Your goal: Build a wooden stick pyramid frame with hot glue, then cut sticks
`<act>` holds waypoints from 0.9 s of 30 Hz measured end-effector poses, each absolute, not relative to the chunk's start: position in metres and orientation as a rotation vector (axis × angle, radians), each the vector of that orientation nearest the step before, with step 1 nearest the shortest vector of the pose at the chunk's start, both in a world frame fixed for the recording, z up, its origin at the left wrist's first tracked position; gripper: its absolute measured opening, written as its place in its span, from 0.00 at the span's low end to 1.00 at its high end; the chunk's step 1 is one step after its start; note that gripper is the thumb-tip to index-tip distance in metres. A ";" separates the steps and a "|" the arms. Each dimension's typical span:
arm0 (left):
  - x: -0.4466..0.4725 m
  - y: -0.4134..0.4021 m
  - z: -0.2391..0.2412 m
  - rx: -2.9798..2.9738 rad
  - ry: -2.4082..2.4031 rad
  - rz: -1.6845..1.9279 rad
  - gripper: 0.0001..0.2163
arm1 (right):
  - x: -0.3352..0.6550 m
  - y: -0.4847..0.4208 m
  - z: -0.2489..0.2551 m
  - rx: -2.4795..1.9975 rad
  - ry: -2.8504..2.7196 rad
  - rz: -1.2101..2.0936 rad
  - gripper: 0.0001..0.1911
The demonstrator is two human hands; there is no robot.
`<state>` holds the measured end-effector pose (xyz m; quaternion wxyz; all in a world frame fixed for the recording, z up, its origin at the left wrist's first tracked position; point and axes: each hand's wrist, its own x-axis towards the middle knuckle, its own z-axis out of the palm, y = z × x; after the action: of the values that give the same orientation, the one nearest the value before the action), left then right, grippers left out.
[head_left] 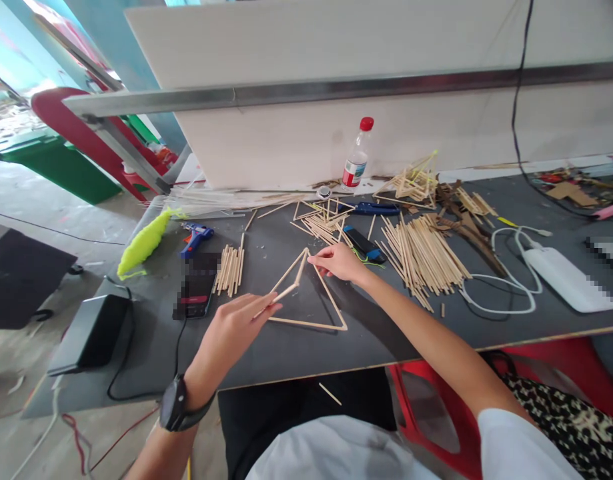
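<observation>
A triangle of thin wooden sticks [313,325] lies on the dark grey table [366,347] in front of me. My left hand [233,331] is closed in a pinch on a loose stick [286,292] at the triangle's left corner. My right hand [339,261] pinches the top corner of the triangle, where the sticks meet. A watch sits on my left wrist.
Piles of wooden sticks [423,257] and a small bundle [229,269] lie around. A blue glue gun [196,237], a phone [197,290], a black box [91,333], a water bottle [357,157], a finished stick frame [416,179], a white power bank [569,279] with cable and a yellow-green fuzzy thing [143,243] share the table.
</observation>
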<state>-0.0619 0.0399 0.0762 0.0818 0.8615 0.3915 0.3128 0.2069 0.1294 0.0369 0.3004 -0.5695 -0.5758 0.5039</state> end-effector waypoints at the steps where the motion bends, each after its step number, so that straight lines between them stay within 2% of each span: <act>1: -0.058 0.038 0.075 2.620 1.137 0.935 0.07 | 0.208 0.130 0.035 -1.517 -1.524 1.330 0.16; 6: -0.046 0.031 0.072 2.841 1.047 0.863 0.09 | 0.212 0.132 0.023 -1.548 -1.542 1.266 0.16; 17: -0.044 0.026 0.066 2.799 1.093 0.788 0.12 | 0.218 0.132 0.011 -1.595 -1.633 1.138 0.18; 21: -0.045 0.026 0.065 2.802 1.103 0.782 0.10 | 0.223 0.131 0.017 -1.472 -1.770 0.917 0.13; 27: -0.048 0.032 0.069 2.805 1.132 0.789 0.12 | 0.227 0.132 0.026 -1.123 -2.135 0.612 0.13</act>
<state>-0.0481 0.0324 0.0694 0.0078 0.8973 0.3620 0.2523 0.2273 0.1317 0.0259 0.3204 -0.4275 -0.8126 0.2330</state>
